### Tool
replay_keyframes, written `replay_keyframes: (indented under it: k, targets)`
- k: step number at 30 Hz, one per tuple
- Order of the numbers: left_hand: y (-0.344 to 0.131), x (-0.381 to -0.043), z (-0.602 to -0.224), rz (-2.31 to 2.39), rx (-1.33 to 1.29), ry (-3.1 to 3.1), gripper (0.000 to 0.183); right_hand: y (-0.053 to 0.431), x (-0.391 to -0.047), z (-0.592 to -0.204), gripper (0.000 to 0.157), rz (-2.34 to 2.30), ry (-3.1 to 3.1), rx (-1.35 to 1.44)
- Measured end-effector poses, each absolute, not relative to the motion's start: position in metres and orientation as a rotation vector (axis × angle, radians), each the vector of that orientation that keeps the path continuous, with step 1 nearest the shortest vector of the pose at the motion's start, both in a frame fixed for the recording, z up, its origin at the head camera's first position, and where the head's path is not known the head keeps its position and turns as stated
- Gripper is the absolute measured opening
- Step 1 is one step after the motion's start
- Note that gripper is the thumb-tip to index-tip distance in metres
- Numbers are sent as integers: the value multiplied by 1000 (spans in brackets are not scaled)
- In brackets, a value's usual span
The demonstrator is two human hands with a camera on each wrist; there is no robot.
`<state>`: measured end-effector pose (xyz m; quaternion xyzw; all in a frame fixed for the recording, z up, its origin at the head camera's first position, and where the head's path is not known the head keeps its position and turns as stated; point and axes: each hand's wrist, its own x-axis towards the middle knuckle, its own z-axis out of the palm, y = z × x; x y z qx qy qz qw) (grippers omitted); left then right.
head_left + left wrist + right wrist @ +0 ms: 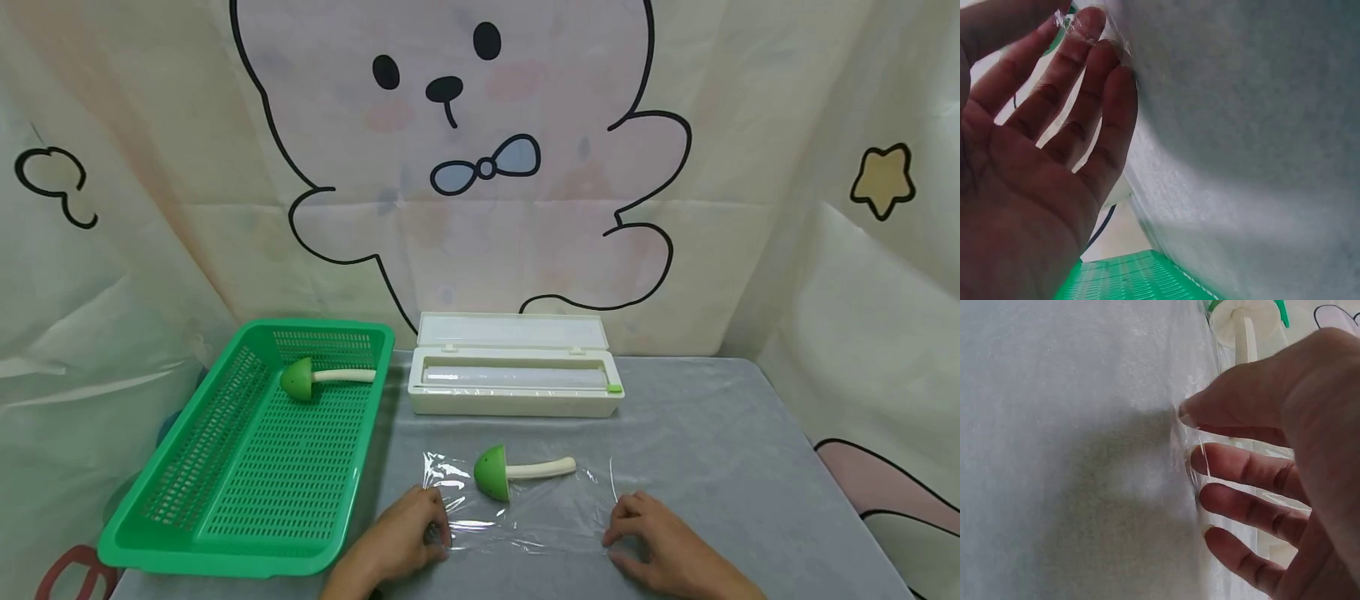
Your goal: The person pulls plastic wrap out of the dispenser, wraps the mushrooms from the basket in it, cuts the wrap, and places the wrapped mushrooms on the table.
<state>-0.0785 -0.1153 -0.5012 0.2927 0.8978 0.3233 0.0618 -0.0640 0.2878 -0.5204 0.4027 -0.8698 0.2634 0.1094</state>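
Note:
A sheet of clear plastic wrap (543,521) lies on the table, with a green-capped toy mushroom (492,473) on its side over it, pale stem pointing right. At the sheet's near left corner, my left hand (408,533) pinches the wrap; the left wrist view shows a bit of crumpled film (1075,24) between thumb and fingertips. My right hand (656,542) is at the near right corner. Its thumb (1200,412) and index finger pinch the film's edge in the right wrist view, while the other fingers spread along it.
On the left stands a green plastic basket (352,492) holding a second toy mushroom (297,380). Behind the wrap sits a white cling film dispenser (517,405), its lid raised and a roll inside. A cartoon-printed cloth (487,250) hangs behind the grey table (705,433).

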Motion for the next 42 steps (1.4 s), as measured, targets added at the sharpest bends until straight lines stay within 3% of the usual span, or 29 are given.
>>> replay_keyframes:
  k: [5,11,18,24,30,35,42]
  targets:
    - [-114,-81,-499,1227,695,2666,15,288,-67,-515,36,886,-2473,1165]
    - [-109,-84,-497,1615,427,2647,4,287,-68,-501,37,1049,-2470,899]
    - [-100,-86,-489,1939,183,2660,8,280,-73,-486,45,969,-2447,695]
    - [-94,-93,-481,2093,103,2581,14,270,-80,-484,30,1147,-2456,701]
    - [-90,-105,-479,2178,49,2566,15,265,-87,-491,44,1127,-2366,765]
    - [-84,-119,-479,2189,-37,2679,12,262,-100,-489,33,1123,-2336,565]
    - [-72,-146,-483,2086,-238,2907,12,257,-130,-485,6,1210,-2470,88]
